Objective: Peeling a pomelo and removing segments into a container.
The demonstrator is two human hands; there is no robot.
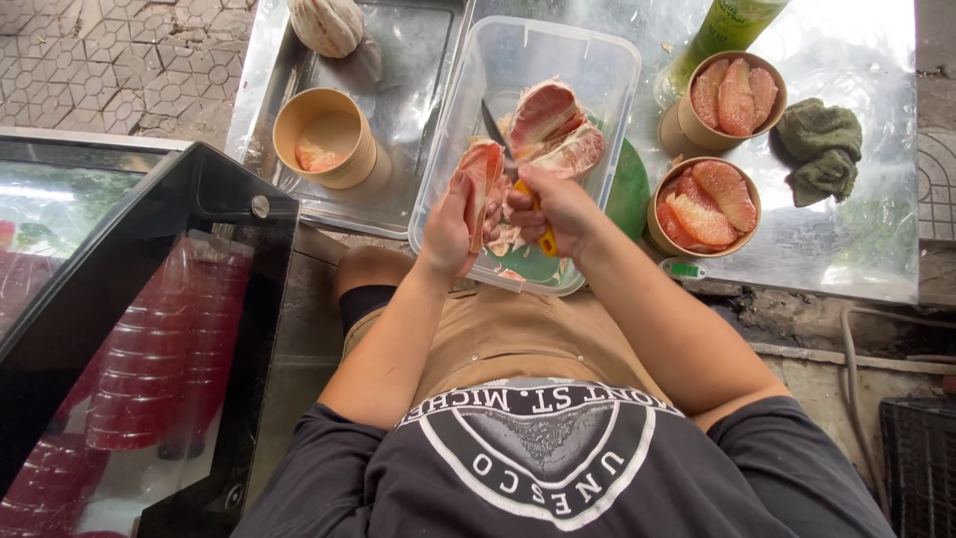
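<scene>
Left hand (450,221): closed around a pink pomelo segment (482,177), over the clear plastic tub (468,120).
Right hand (558,204): clenched on a yellow-handled knife (530,199).
Risk: blade may slip toward the left fingers (493,211) close beside it.

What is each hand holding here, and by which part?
The left hand grips a pink pomelo segment along its lower edge. The right hand grips a knife by its yellow handle.

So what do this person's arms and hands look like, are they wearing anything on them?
Both arms are bare from the short dark sleeves down. The left hand and right hand wear no gloves; no rings, watch or bracelet show. The dark T-shirt has a white round print.
</scene>
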